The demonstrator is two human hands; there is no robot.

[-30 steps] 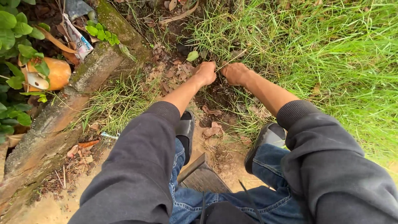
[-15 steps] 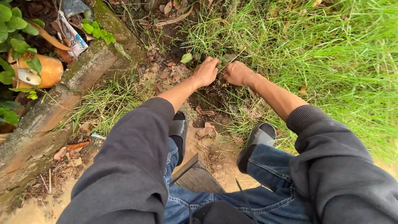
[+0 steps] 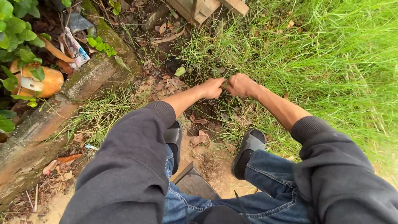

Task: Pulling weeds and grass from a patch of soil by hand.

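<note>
- A mossy concrete curb (image 3: 62, 103) runs diagonally along the left side.
- An orange rounded container (image 3: 49, 81) lies behind the curb among green leafy plants (image 3: 18, 29).
- A crumpled printed wrapper (image 3: 74, 47) sits near the curb's upper end.
- Pale wooden pieces (image 3: 207, 6) lie at the top edge.
- Dry brown leaves (image 3: 201, 139) are scattered over the bare soil.
- Two dark slide sandals (image 3: 248, 145) rest on sandy ground.
- A dark wooden stool (image 3: 195, 186) shows between blue jeans (image 3: 269, 166).
</note>
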